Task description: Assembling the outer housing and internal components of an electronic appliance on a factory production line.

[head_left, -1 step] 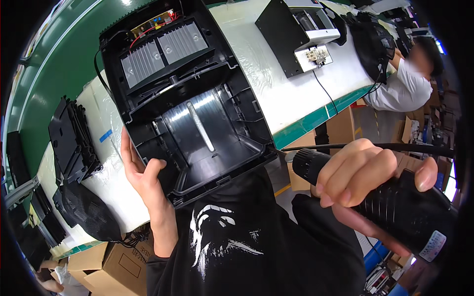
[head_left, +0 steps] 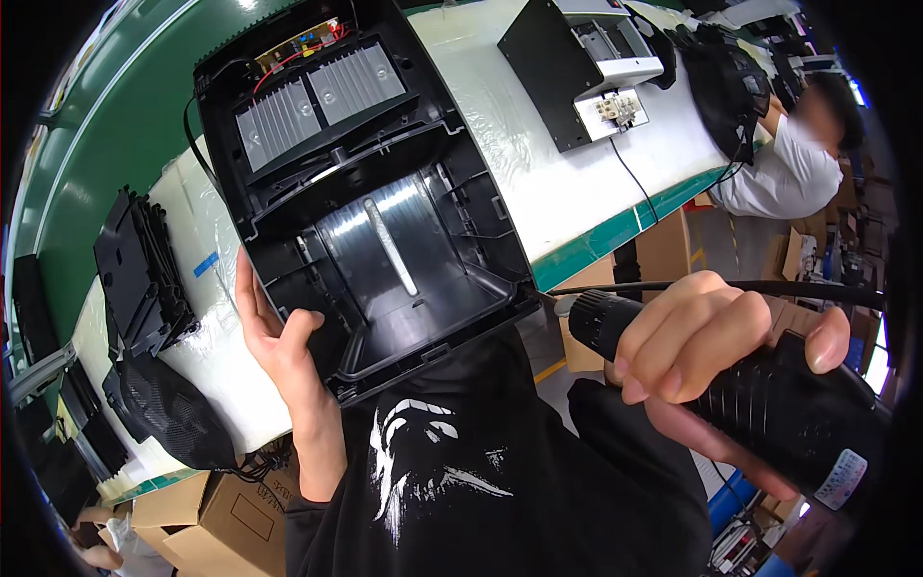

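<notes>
A large black plastic housing lies tilted with its hollow inside facing up. At its far end sit two finned grey metal heatsinks, with a small circuit board and red wires beyond them. My left hand grips the housing's left wall near the front corner, thumb over the rim and fingers along the outside. Off the housing's right front corner, my right hand is wrapped round a black electric screwdriver with a ribbed front collar. Its nose points left, towards that corner; the extreme tip is hard to make out.
A black-and-white device stands on the film-covered bench, with a thin cable hanging over the edge. Stacked black panels and a black mesh piece are on the left. A cardboard box sits below; a co-worker is at far right.
</notes>
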